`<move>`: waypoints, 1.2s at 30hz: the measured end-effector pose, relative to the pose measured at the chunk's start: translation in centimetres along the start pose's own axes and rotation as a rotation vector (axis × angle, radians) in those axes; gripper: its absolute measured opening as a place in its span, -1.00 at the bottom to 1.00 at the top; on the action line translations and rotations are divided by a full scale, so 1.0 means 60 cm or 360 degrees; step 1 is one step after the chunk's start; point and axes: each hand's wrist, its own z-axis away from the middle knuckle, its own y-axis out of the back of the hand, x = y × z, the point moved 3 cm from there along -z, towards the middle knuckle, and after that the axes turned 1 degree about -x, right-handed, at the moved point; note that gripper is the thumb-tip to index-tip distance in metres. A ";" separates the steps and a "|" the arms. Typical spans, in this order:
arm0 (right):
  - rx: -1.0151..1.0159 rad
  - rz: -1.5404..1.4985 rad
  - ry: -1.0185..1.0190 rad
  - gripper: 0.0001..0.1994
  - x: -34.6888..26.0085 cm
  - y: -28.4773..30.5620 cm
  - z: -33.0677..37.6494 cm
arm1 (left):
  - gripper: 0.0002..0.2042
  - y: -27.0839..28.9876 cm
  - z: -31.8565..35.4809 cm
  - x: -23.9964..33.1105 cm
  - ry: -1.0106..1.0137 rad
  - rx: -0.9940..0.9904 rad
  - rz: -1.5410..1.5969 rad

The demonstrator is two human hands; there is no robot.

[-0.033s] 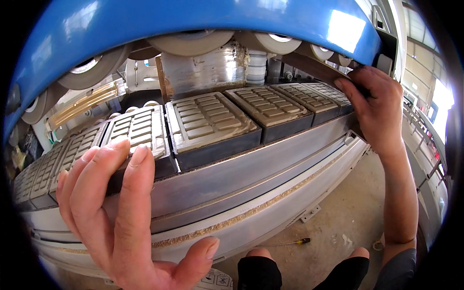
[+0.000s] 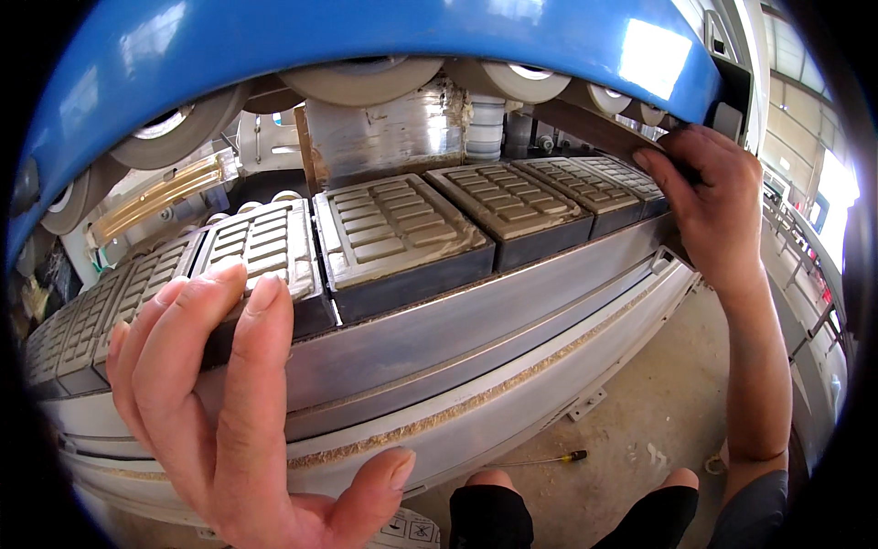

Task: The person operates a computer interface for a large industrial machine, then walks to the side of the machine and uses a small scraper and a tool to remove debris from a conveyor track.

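Note:
My left hand (image 2: 215,412) is raised in front of a row of dark blocks. Its fingers are apart with nothing in them, the tips overlapping the near edge of a pale gridded pad (image 2: 261,240); whether they touch it I cannot tell. Next to it on the right sits another gridded pad (image 2: 398,224) on its block, with smears along its edges. At the far right my right hand (image 2: 722,206) is closed, thumb and fingers pinching a brown flat belt (image 2: 599,131) that runs beneath the rollers. The hand covers the belt's end there.
Overhead curves a blue machine housing (image 2: 366,32), with pale rollers (image 2: 352,80) under it. A metal rail (image 2: 476,311) runs along below the blocks, and a dusty ledge (image 2: 439,416) lies lower. Behind the pads stands a smeared metal plate (image 2: 380,133). A screwdriver (image 2: 558,457) lies on the floor.

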 end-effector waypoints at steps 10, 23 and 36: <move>-0.0147 -0.0049 -0.0023 -0.83 0.007 0.008 -0.004 | -0.16 0.000 0.001 -0.001 0.0003 0.0014 0.0035; -0.0244 -0.0041 -0.0021 -0.83 0.004 0.015 -0.008 | -0.20 -0.003 0.001 0.002 0.0001 0.0091 0.0074; -0.0088 -0.0049 0.0132 -0.84 0.014 0.023 0.006 | -0.36 -0.011 0.003 -0.003 0.0037 0.0154 0.0223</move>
